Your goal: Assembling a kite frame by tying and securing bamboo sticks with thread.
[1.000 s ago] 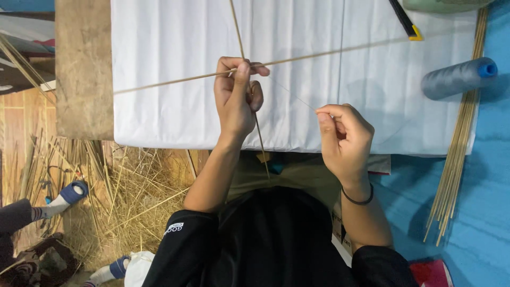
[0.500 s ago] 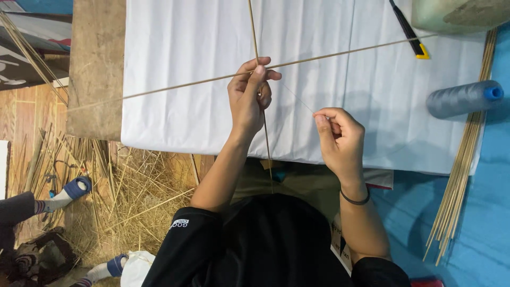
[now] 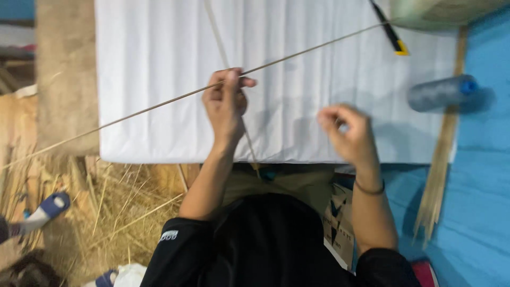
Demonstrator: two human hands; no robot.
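Two thin bamboo sticks cross over a white sheet [image 3: 159, 64]. My left hand [image 3: 226, 103] pinches them at the crossing: the long stick [image 3: 308, 50] slants from lower left to upper right, and the other stick [image 3: 215, 32] runs up and down. To the right, my right hand [image 3: 348, 133] is blurred, with its fingers curled; whether a thread is pinched in it cannot be made out.
A grey thread spool [image 3: 441, 93] lies on the blue surface at right, beside a bundle of bamboo sticks [image 3: 438, 175]. A black and yellow tool [image 3: 390, 34] lies at the sheet's top right. Straw [image 3: 106, 207] and a sandalled foot [image 3: 45, 210] are at lower left.
The view has shifted. My right hand has moved up and to the right, away from the crossing. My left hand keeps its pinch on the sticks.
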